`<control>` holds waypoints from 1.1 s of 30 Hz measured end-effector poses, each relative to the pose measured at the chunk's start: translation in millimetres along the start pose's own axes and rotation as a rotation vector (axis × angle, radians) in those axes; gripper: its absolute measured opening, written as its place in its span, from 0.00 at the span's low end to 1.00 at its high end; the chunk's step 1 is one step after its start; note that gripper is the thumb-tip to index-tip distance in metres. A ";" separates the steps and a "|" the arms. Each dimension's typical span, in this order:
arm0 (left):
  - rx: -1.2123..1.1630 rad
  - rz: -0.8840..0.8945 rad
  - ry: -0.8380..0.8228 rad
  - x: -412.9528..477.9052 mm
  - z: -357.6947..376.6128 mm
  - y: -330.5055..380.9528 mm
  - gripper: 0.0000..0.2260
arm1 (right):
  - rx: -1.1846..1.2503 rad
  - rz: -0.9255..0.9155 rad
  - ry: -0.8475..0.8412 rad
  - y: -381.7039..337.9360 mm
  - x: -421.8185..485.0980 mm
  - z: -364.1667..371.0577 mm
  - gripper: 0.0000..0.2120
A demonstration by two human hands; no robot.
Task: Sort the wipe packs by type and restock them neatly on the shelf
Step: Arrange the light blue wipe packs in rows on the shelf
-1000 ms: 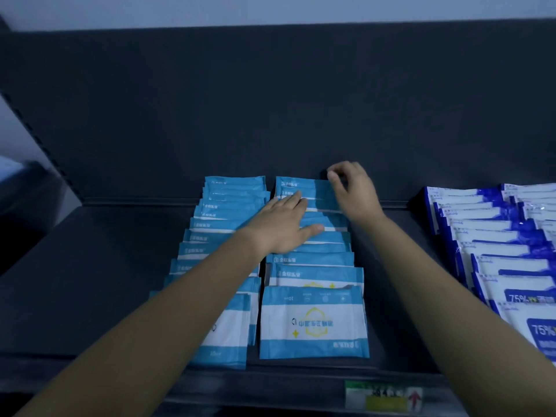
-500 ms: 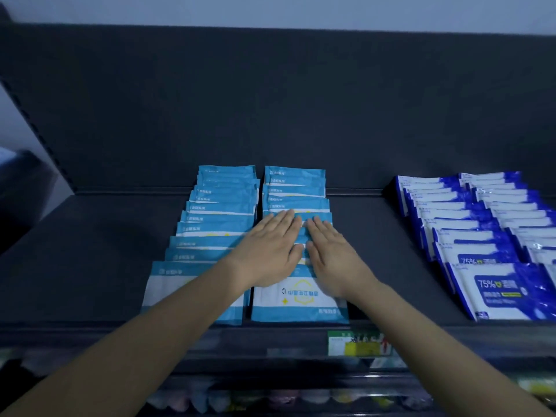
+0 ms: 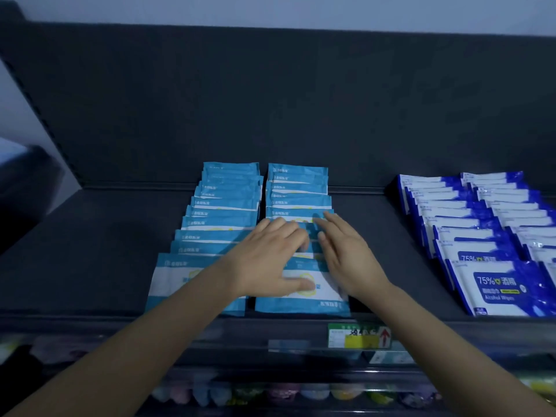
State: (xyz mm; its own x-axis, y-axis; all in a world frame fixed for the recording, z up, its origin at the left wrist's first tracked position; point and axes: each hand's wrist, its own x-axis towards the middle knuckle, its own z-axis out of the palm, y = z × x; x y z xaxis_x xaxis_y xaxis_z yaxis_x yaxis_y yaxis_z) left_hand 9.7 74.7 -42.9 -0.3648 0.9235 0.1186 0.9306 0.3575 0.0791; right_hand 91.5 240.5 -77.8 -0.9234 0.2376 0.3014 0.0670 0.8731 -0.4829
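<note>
Light-blue wipe packs (image 3: 298, 191): overlapped row beneath both palms, likely being levelled.
Left hand (image 3: 264, 260): flat, fingers straight.
Right hand (image 3: 349, 257): likewise, alongside.

Two rows of light-blue wipe packs (image 3: 222, 212), about ten in the left row. Two rows of dark-blue alcohol wipe packs (image 3: 445, 206). Two hands: left hand (image 3: 267, 260), right hand (image 3: 346, 254). One price label (image 3: 359, 335).

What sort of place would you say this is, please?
Most likely a shop aisle, perhaps a pharmacy or convenience store. A dark display shelf carries neat rows of light blue wipe packs and dark blue alcohol wipe packs, a price label sits on its front rail, and more goods show below.
</note>
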 end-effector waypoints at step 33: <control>-0.092 -0.206 -0.399 -16.0 -14.8 -8.8 0.53 | 0.072 -0.150 -0.515 -7.3 4.8 -40.5 0.29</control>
State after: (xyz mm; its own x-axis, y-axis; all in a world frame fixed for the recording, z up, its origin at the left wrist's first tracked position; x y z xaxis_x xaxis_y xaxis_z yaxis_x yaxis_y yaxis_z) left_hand 6.9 54.7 -30.9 -0.4846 0.8226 -0.2976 0.8268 0.5418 0.1511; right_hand 101.9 252.5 -39.6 -0.9879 -0.1421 -0.0620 -0.0887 0.8459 -0.5259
